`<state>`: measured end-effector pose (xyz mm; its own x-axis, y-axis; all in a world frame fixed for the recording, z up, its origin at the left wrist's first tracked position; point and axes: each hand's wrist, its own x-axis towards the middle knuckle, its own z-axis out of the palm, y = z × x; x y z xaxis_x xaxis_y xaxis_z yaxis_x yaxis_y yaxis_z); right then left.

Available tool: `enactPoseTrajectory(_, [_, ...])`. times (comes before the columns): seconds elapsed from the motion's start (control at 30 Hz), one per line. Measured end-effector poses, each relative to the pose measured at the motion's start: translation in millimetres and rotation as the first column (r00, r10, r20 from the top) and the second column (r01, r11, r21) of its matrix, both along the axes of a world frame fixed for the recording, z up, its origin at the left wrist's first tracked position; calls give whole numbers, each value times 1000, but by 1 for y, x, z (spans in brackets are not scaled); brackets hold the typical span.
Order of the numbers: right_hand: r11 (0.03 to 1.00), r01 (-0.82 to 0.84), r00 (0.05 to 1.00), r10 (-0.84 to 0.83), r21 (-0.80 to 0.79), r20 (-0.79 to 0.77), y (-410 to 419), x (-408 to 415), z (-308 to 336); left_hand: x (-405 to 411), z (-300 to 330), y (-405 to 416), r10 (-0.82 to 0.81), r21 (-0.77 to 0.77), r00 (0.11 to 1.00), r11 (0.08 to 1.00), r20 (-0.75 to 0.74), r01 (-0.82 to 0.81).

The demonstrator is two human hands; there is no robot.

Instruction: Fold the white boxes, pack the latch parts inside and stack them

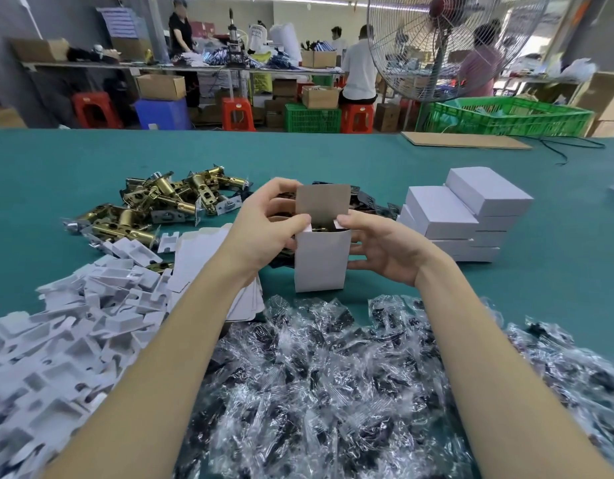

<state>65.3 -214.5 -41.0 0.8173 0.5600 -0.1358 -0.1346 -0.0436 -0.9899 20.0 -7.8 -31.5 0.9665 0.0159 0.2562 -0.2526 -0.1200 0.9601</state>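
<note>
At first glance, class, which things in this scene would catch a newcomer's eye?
At centre, the left hand and right hand hold an upright white box, top flap open. Brass latch parts lie heaped behind left, closed white boxes are stacked at right, and clear-wrapped packets crowd the foreground.

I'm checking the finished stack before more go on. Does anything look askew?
Yes: the top box on the stack of closed white boxes sits rotated and shifted right, overhanging the ones below. The rest looks roughly squared.
</note>
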Motion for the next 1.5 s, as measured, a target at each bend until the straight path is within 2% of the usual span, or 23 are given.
enactPoseTrajectory(0.17, [989,53,998,-57,139,20,5,-1,-3,-3,-2,-1,-23,62,994,998,102,16])
enactPoseTrajectory(0.27, [982,50,998,-55,181,25,4,-2,-4,-2,-1,4,-96,129,992,988,87,84])
enactPoseTrajectory(0.33, [980,43,998,-53,196,46,3,-1,-4,-3,2,6,-140,100,989,986,55,134])
enactPoseTrajectory(0.47, [969,43,991,-71,243,111,3,-3,-4,1,1,8,-109,134,992,986,63,100])
enactPoseTrajectory(0.63, [975,25,984,-62,219,165,3,-2,-5,1,-3,14,-140,84,989,987,38,137])
enactPoseTrajectory(0.73, [975,-5,983,-36,221,183,1,-2,-4,1,-6,12,-112,89,991,990,72,106])
enactPoseTrajectory(0.87, [983,59,945,-111,174,307,0,-3,-6,2,-9,7,-70,133,990,990,118,54])
enactPoseTrajectory(1.1, [982,89,950,-134,164,282,2,-1,-6,4,-8,6,-27,155,991,988,130,7])
enactPoseTrajectory(1.3, [974,27,968,-82,227,237,-1,0,-10,-1,-18,9,-73,206,961,978,268,16])
enactPoseTrajectory(1.5, [966,17,974,-74,257,215,1,0,-11,-3,-20,12,-99,237,956,971,277,32])
